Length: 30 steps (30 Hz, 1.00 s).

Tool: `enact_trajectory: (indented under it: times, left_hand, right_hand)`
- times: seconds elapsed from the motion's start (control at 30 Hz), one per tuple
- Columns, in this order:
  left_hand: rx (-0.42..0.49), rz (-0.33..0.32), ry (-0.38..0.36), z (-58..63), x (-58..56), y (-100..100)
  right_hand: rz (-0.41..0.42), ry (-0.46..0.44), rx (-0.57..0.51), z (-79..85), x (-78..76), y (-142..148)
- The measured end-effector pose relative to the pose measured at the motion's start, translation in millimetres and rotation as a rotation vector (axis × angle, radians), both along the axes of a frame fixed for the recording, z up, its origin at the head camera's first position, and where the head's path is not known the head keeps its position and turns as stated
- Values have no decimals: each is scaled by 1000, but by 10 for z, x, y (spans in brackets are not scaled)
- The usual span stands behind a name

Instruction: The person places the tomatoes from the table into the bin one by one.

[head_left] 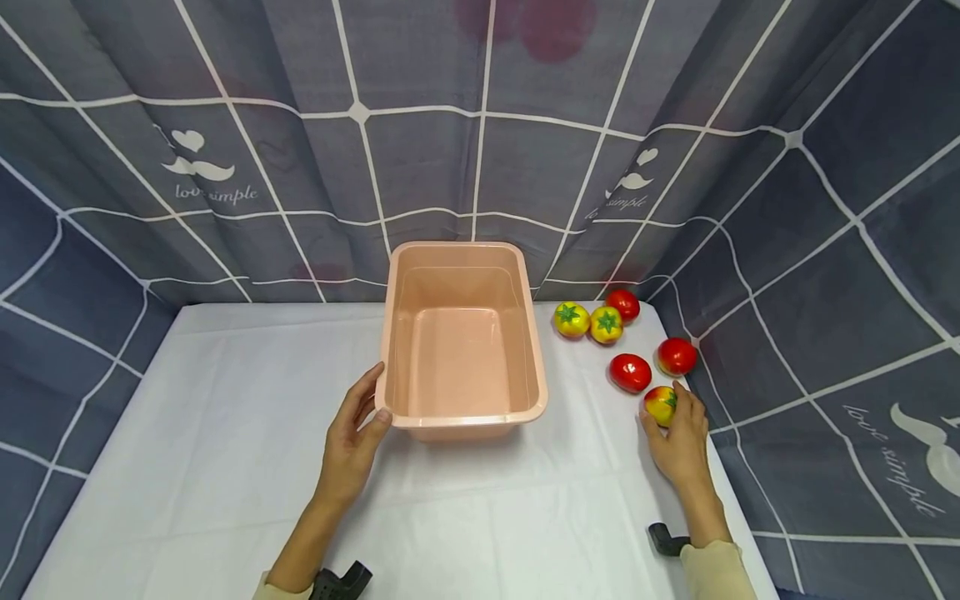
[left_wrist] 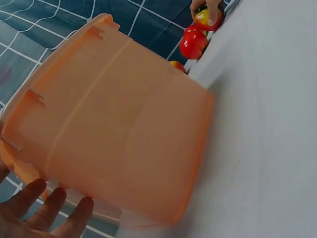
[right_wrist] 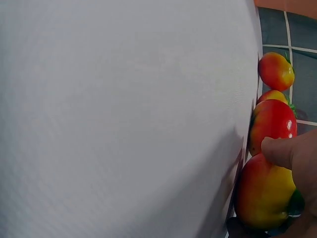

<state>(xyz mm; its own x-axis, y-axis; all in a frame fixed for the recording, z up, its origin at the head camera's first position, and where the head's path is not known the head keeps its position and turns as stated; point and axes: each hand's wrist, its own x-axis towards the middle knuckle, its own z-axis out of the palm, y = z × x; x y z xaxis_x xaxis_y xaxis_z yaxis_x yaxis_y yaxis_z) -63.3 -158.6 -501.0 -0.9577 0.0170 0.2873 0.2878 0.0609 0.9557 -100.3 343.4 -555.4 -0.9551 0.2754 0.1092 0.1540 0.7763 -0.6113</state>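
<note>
Peach plastic bin (head_left: 461,279) stands upright by the far edge of the white-covered worktop (head_left: 240,417), open side up. Left hand (head_left: 351,437) sits at its near-left rim corner, thumb by the corner, fingers along the left side. Left wrist view: three fingers parted beside the outer wall; thumb hidden. Cannot tell whether the rim is pinched.

Right hand (head_left: 678,437) pinches a red-yellow tomato (head_left: 658,406) near the right edge of the worktop, thumb on one side, fingers opposite; the hand partly covers the fruit. Contact with the cloth: not determinable.

Near the far-right corner: two yellow tomatoes (head_left: 572,320) side by side, one red tomato (head_left: 622,306) just behind. Two more red tomatoes (head_left: 630,372) lie between these and the right hand, one at the right edge. Right wrist view: fruits overlap, the rearmost pieces partly masked. Both sleeves (head_left: 716,571) are cut off below.
</note>
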Motion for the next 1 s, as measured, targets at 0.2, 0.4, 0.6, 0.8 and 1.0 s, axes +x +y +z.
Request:
enact_trajectory:
  times: [0.2,0.4,0.6,0.8,1.0]
  left_hand:
    - [-10,1,-12,8,4,3]
    - [-28,5,-11,8,10,-2]
    - [-26,3,-28,37,20,0]
    - [-26,-4,-32,36,18,0]
    - [-21,-7,-39,31,19,-2]
  right_hand:
    - [-15,-7,7,-3,12,-1]
    - [-6,90,16,85,52,-79]
    - [32,214,30,260,82,-225]
    - [50,282,34,436,90,-394]
    - [62,310,24,565,71,-553]
